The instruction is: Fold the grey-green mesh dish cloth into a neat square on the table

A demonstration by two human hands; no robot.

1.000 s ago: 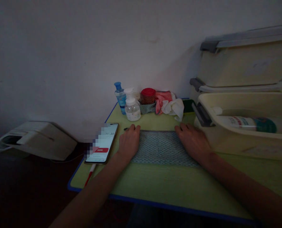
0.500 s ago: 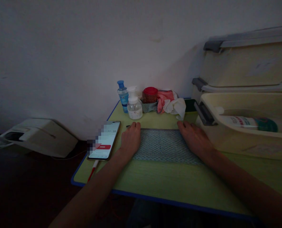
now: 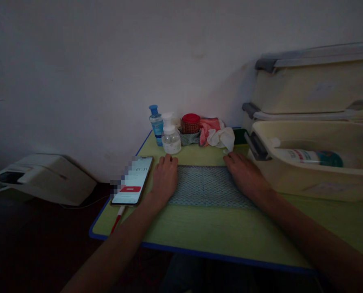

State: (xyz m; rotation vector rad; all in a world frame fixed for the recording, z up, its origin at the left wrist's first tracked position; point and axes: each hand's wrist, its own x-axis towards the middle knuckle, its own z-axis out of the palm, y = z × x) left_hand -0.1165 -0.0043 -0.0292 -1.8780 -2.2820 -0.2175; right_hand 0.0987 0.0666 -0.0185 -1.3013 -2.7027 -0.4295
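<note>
A cloth (image 3: pixel 204 185), grey-blue, coarsely woven, lies flat as a long rectangle on the smooth green desk (image 3: pixel 206 232), parallel to its blue near edge and set back from it. The left hand (image 3: pixel 164 177) and right hand (image 3: pixel 245 173) rest over its two ends, fingers bent and close together; whether they pinch the weave cannot be told.

A glossy phone (image 3: pixel 134 179) lies by the desk's left edge. Toward the far edge stand a clear blue bottle (image 3: pixel 157 127), a rounded pump bottle (image 3: pixel 171 143) and crumpled white tissue (image 3: pixel 223 137). A hard plastic bin (image 3: pixel 318 179) crowds the right hand.
</note>
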